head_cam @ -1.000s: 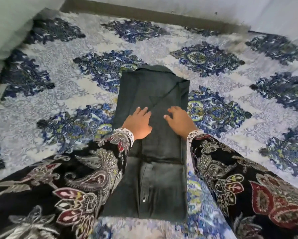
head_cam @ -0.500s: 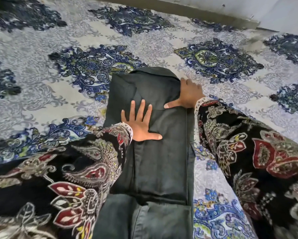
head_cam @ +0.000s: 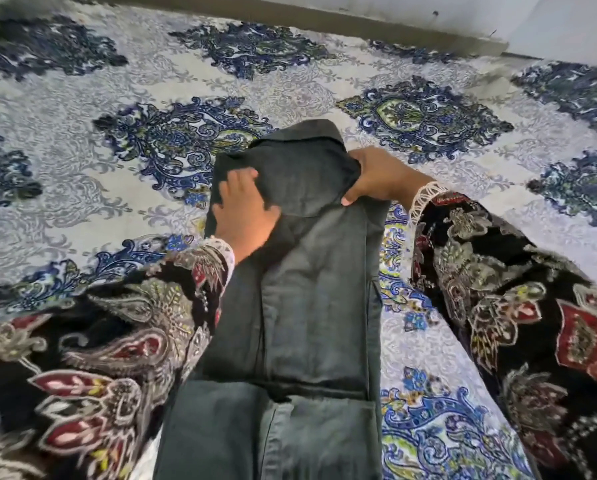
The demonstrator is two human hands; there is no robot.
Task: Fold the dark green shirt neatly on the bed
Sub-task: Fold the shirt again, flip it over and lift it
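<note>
On the blue-patterned bed [head_cam: 82, 188], the left hand [head_cam: 243, 211] lies blurred on the dark green shirt [head_cam: 311, 292] at centre, its grip unclear, while the right hand [head_cam: 382, 176] pinches the shirt's raised far corner beside a paisley sleeve [head_cam: 518, 306].

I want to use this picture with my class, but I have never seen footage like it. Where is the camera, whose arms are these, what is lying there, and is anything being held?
The camera sits on a person's head and looks down, so the patterned sleeves at the bottom are that person's own arms. No machine is involved. A dark green shirt, already folded into a long narrow strip, lies on a bed covered with a blue and white patterned sheet. The right hand grips the far end of the shirt at its edge. The left hand is on the same end, its fingers curling into the cloth, though it is blurred.
</note>
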